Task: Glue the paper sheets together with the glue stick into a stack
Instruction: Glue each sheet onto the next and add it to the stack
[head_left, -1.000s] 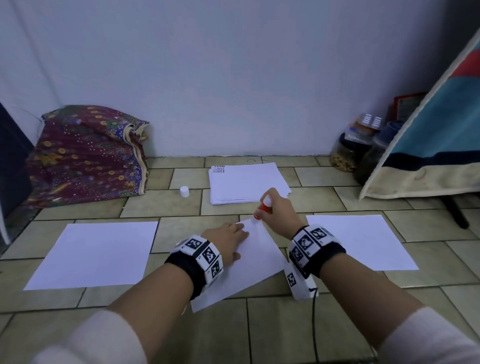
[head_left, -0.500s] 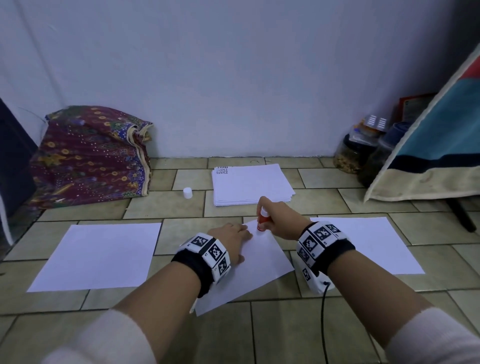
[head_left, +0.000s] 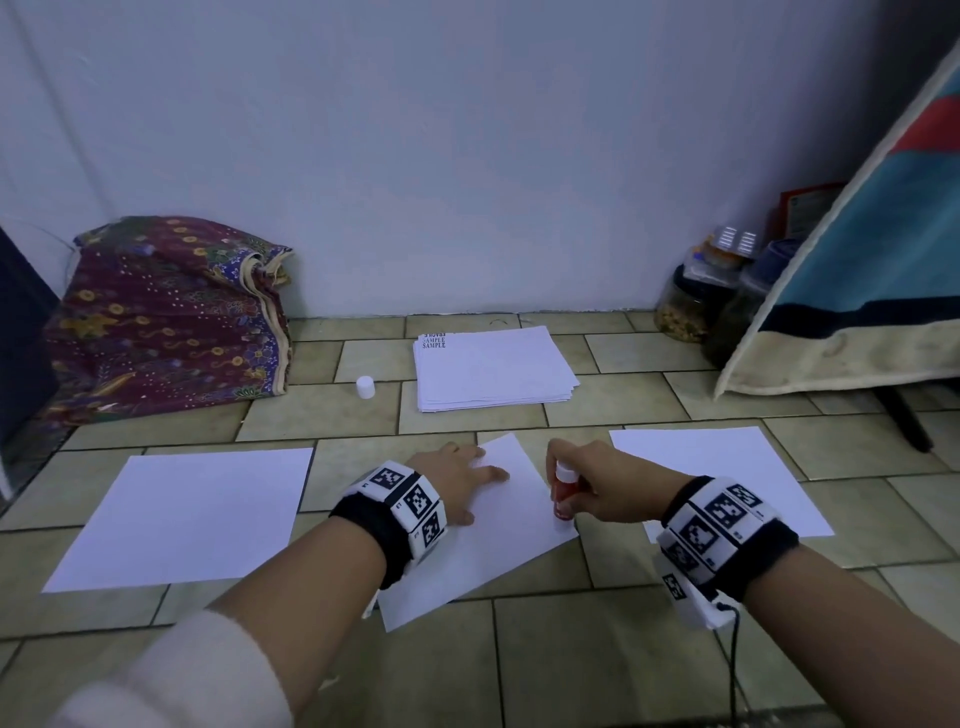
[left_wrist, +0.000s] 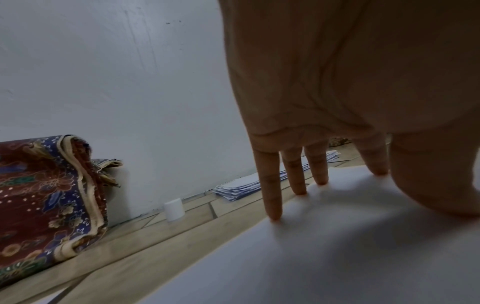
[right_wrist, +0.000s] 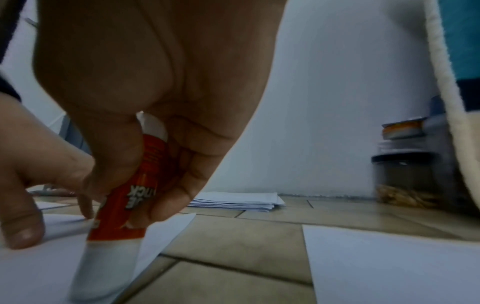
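A tilted white sheet (head_left: 493, 545) lies on the tiled floor between my hands. My left hand (head_left: 457, 473) presses flat on its upper left part, fingers (left_wrist: 272, 197) straight on the paper (left_wrist: 350, 236). My right hand (head_left: 592, 488) grips a red and white glue stick (head_left: 563, 496), tip down on the sheet near its right edge. In the right wrist view the glue stick (right_wrist: 122, 222) stands on the paper (right_wrist: 39, 273) between thumb and fingers. A single sheet (head_left: 182, 514) lies at the left, another (head_left: 727, 467) at the right. A paper stack (head_left: 491, 369) sits by the wall.
The white glue cap (head_left: 365, 387) stands on the floor left of the stack. A patterned fabric bundle (head_left: 161, 317) lies at the back left. Jars (head_left: 691, 301) and a hanging blue cloth (head_left: 857, 270) fill the back right. A dark stand leg (head_left: 904, 421) is nearby.
My right hand has drawn the glue stick from the sheet's far corner down along its right edge toward me. The left hand keeps pressing the sheet.
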